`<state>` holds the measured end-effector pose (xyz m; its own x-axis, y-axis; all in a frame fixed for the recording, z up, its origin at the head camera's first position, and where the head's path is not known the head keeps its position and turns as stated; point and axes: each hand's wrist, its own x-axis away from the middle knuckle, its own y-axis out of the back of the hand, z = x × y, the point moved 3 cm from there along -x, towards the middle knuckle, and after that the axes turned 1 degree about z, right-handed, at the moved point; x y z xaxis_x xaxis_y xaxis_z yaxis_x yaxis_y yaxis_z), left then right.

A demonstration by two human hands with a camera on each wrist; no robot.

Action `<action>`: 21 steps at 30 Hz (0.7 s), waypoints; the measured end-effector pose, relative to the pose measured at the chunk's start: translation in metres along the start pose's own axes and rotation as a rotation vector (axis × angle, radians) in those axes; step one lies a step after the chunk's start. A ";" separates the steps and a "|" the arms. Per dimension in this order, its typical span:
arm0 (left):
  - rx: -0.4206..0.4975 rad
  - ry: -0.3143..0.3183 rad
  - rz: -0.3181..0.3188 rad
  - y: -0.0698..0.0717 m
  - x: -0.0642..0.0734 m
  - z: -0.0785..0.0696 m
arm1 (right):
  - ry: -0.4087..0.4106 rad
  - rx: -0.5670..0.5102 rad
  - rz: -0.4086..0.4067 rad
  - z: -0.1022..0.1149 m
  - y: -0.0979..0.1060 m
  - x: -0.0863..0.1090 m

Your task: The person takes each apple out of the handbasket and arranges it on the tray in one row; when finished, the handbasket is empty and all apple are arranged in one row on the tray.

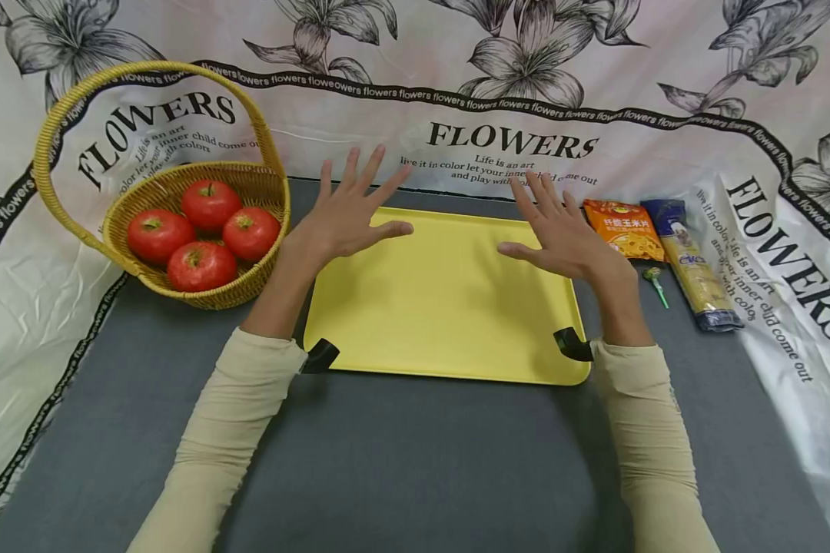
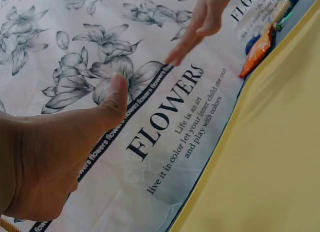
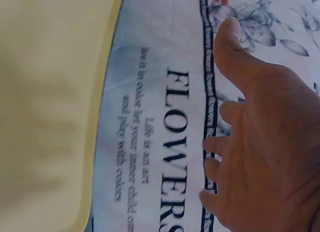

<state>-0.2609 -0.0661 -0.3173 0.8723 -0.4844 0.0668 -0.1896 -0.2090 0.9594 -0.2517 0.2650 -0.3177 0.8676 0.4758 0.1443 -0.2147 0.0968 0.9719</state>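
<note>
One yellow tray (image 1: 443,307), lying below and between the two hands. Left hand (image 1: 346,215): fingers straight, spread apart, thumb out toward the right hand. Right hand (image 1: 560,234): fingers straight, thumb held apart, pointing toward the left. One wicker basket (image 1: 214,300), left of the left hand, holding four tomatoes (image 1: 202,266). One orange snack bag (image 1: 624,230), just right of the right hand; one long packet (image 1: 692,265), beyond it.
</note>
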 end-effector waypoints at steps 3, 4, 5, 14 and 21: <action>-0.008 -0.003 -0.012 0.001 0.007 0.008 | -0.017 -0.098 0.109 -0.014 -0.009 0.012; -0.009 -0.003 -0.018 0.001 0.010 0.011 | -0.027 -0.124 0.141 -0.019 -0.012 0.017; -0.003 -0.003 -0.022 0.002 0.013 0.015 | -0.040 -0.156 0.173 -0.024 -0.016 0.022; 0.051 0.058 -0.048 0.018 0.048 0.052 | -0.110 -0.339 0.336 -0.069 -0.052 0.074; 0.102 0.111 -0.030 0.031 0.071 0.081 | -0.130 -0.317 0.380 -0.084 -0.067 0.094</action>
<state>-0.2418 -0.1758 -0.3053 0.9216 -0.3810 0.0742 -0.2029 -0.3099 0.9289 -0.1937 0.3767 -0.3851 0.7460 0.4180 0.5185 -0.6340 0.2076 0.7449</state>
